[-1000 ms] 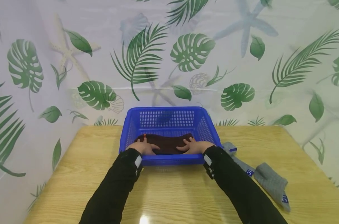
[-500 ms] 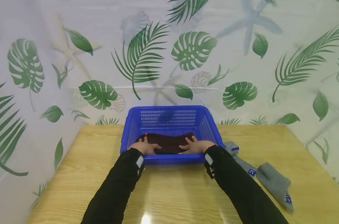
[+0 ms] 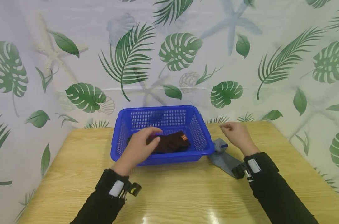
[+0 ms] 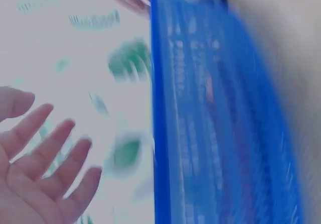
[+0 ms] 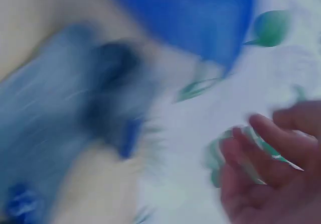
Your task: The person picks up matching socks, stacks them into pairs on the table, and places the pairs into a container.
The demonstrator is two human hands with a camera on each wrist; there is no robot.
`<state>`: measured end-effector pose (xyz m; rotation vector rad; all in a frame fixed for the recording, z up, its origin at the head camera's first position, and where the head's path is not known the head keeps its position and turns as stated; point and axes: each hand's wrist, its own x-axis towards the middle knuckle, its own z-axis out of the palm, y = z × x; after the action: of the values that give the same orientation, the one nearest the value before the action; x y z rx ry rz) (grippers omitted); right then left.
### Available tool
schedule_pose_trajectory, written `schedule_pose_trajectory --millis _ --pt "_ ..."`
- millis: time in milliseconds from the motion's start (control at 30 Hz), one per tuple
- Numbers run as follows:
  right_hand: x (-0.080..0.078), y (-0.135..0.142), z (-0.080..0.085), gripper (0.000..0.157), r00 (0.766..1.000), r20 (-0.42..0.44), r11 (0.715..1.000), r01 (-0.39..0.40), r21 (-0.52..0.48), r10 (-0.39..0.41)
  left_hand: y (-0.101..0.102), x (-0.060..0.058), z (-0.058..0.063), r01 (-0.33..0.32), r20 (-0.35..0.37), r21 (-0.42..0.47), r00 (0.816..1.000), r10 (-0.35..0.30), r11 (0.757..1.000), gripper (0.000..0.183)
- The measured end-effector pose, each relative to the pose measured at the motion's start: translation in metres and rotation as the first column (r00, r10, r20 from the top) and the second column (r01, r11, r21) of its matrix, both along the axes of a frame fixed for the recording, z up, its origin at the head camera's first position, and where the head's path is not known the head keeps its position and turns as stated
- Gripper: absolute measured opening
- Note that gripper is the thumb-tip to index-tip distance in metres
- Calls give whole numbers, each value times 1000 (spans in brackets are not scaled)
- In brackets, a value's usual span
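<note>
Inside the blue plastic basket (image 3: 169, 159) lies a dark brown sock (image 3: 172, 142) with an orange label near its right end. My left hand (image 3: 141, 143) hovers over the basket's front left side, fingers spread and thumb apart, holding nothing. It hides the left part of the brown sock. To the right of the basket, my right hand (image 3: 238, 136) is raised in the air with loosely bent fingers and nothing in them. Below it, a grey sock (image 3: 224, 161) with a blue label lies beside the basket, partly covered by the right wrist. Both wrist views are blurred.
The basket stands on a wooden table (image 3: 169, 193) near its back edge. Behind it hangs a white curtain (image 3: 186, 18) printed with green leaves. A camera (image 3: 134, 189) is strapped to the left wrist, another camera (image 3: 238, 171) to the right.
Both hands have left the brown sock and risen out of the basket, the right one swinging rightward. The sock's orange label has come into sight. My right arm now hides the second grey sock.
</note>
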<state>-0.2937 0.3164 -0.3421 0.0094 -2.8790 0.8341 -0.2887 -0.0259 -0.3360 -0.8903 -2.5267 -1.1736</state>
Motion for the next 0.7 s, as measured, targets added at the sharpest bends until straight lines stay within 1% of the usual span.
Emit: schedule_pose_trajectory --millis 33,67,133,167,200,267,333,367,433,500,533,567,600,633,667,700 --pt "4 5 -10 36 997 76 999 -18 51 14 2 14 0 62 -19 12 998 -62 998 23" --pt "8 9 -20 39 988 148 996 -44 83 32 4 28 -2 126 -23 14 992 -126 992 21" --pt "17 13 -41 47 967 244 985 -108 132 73 6 54 -8 249 -18 -6 968 -249 968 18" --pt "22 12 -51 52 958 273 979 -129 159 82 6 66 -11 298 8 -17 954 -298 954 17" --pt "28 11 -59 55 957 274 970 -152 188 97 5 77 -15 339 37 -29 940 -338 940 17" --pt "41 6 -71 58 963 239 955 -184 231 127 1 96 -20 398 93 -50 915 -393 916 18" --pt "54 -2 -78 55 967 183 930 -225 292 177 -4 110 -24 447 118 -70 892 -437 892 18" --pt "62 -8 -80 54 966 172 918 -241 315 194 -7 115 -26 471 128 -84 879 -459 878 20" --pt "77 -20 -81 50 956 159 901 -286 327 246 -11 123 -31 513 117 -157 858 -500 844 23" --pt "93 -31 -81 48 936 160 884 -348 313 313 -13 129 -36 530 94 -250 846 -525 810 25" --pt "100 -37 -81 47 923 171 874 -383 299 346 -14 130 -39 525 93 -299 847 -524 797 27" --pt "107 -44 -80 47 905 188 863 -421 280 381 -14 131 -40 511 95 -343 854 -512 788 29" --pt "114 -50 -79 46 884 202 849 -462 256 420 -14 131 -42 484 92 -388 867 -490 784 31" --pt "120 -56 -78 47 859 226 833 -506 226 460 -14 131 -43 454 92 -427 882 -461 782 30" --pt "125 -62 -77 46 830 247 811 -549 201 500 -12 130 -43 424 99 -457 898 -429 782 30" --pt "129 -69 -76 46 798 263 783 -594 185 543 -11 128 -43 393 104 -478 913 -394 785 29"
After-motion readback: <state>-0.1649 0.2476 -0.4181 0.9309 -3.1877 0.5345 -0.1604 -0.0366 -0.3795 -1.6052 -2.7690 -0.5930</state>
